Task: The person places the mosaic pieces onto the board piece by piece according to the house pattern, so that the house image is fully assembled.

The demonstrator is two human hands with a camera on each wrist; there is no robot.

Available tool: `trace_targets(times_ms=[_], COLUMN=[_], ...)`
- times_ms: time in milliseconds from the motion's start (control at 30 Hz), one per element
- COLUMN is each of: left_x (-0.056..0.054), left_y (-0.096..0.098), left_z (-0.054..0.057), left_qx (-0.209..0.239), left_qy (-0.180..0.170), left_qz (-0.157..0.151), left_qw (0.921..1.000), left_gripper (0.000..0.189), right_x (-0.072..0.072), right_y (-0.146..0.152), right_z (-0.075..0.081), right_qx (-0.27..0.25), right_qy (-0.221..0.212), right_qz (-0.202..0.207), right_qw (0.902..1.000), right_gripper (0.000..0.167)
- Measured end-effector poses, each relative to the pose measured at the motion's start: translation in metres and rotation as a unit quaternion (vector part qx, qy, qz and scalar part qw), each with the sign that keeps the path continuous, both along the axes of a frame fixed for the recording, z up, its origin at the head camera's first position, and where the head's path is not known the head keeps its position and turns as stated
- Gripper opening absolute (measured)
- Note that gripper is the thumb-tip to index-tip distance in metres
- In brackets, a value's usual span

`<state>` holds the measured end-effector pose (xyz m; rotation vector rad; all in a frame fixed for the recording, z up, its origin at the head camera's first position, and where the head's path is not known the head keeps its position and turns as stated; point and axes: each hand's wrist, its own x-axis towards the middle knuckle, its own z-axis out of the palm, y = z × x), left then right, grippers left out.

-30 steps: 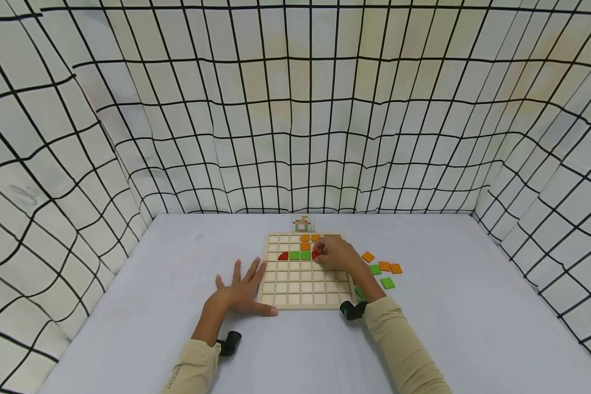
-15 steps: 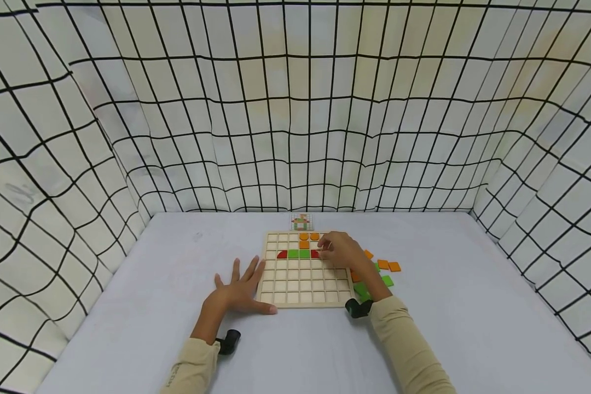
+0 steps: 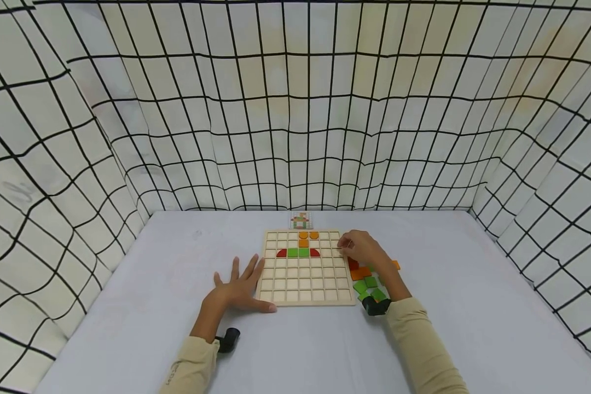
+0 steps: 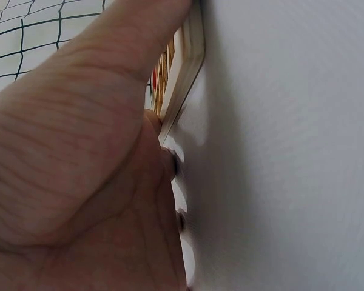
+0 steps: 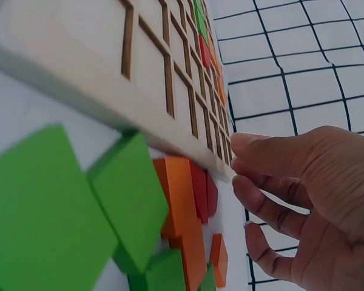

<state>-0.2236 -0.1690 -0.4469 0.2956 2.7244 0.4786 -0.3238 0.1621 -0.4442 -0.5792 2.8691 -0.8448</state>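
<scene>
A wooden grid board (image 3: 300,284) lies flat on the table. In its cells sit two orange discs (image 3: 303,235), an orange square tile (image 3: 303,243), two green square tiles (image 3: 297,252) and two red curved-edge tiles (image 3: 282,253). My left hand (image 3: 236,295) is spread, its fingers and thumb resting at the board's left side and near corner. Beyond the board's right edge, my right hand (image 3: 364,247) hovers with loosely bent fingers. The right wrist view shows no tile in that hand (image 5: 291,194); loose red tiles (image 5: 203,188) lie close by.
Loose green tiles (image 3: 371,282) and orange tiles (image 3: 361,273) are heaped against the board's right side, some hidden under the right arm. A small patterned card (image 3: 301,220) lies behind the board. White walls with black netting (image 3: 295,137) enclose the table.
My right hand has left the red tile at the right of the green row and moved rightward, past the board's edge. That tile stays in its cell. My left hand keeps its place.
</scene>
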Motion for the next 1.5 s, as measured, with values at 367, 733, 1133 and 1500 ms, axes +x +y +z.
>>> trace_targets(times_ms=[367, 733, 1133, 1500], left_x=[0.000, 0.001, -0.001, -0.001], left_y=[0.001, -0.001, 0.001, 0.001], left_z=[0.001, 0.001, 0.001, 0.001], left_qx=[-0.007, -0.004, -0.013, -0.013], left_qy=[0.002, -0.006, -0.002, -0.006], left_qz=[-0.004, 0.002, -0.001, 0.000], left_qw=[1.0000, 1.0000, 0.9999, 0.9999], left_gripper=[0.123, 0.123, 0.122, 0.123], right_x=[0.000, 0.001, 0.000, 0.001], right_y=[0.023, 0.032, 0.031, 0.032], right_z=[0.000, -0.006, -0.002, -0.007], right_qx=[0.004, 0.001, 0.042, 0.070], right_qy=[-0.023, -0.029, 0.003, 0.035], right_qz=[0.016, 0.047, 0.015, 0.023], right_qw=[0.9996, 0.9985, 0.9990, 0.9966], right_gripper=[0.008, 0.015, 0.026, 0.018])
